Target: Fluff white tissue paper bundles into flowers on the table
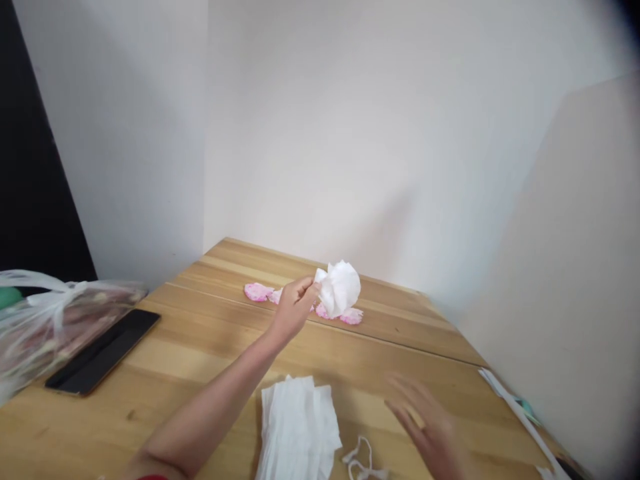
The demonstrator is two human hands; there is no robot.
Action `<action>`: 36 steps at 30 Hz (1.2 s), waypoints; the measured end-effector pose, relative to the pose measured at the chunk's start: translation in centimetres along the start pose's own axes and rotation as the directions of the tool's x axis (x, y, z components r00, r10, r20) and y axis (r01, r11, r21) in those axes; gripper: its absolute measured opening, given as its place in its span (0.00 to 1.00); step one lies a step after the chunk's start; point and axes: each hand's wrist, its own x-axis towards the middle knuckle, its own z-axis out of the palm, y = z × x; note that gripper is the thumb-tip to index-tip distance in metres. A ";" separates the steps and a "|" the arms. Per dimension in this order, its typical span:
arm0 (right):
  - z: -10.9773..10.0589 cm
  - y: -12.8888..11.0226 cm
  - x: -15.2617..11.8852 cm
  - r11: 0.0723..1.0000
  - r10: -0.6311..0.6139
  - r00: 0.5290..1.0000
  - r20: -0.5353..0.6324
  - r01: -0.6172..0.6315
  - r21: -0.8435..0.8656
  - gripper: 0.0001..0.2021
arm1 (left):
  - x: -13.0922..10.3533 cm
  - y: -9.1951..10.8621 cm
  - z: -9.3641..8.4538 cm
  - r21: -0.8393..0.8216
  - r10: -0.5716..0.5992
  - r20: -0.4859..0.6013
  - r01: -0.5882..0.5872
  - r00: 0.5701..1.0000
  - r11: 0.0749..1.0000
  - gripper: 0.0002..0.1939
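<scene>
Over the far part of the wooden table, the left hand pinches a white ruffled bundle, its gripped end hidden by the fingers. Beyond, a row of pink ruffled pieces is partly covered. At near right, the right hand is blurred, released with fingers spread. Between the arms, a white pleated stack is cut off at the near edge of view, beside white string. At far left, a plastic bag is cropped, its contents unclear.
</scene>
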 end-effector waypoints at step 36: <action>0.9 -4.5 14.4 0.969 -0.146 0.943 -0.300 0.198 0.150 0.09 | -0.3 -2.5 1.8 0.310 0.173 0.123 -0.203 0.977 0.929 0.16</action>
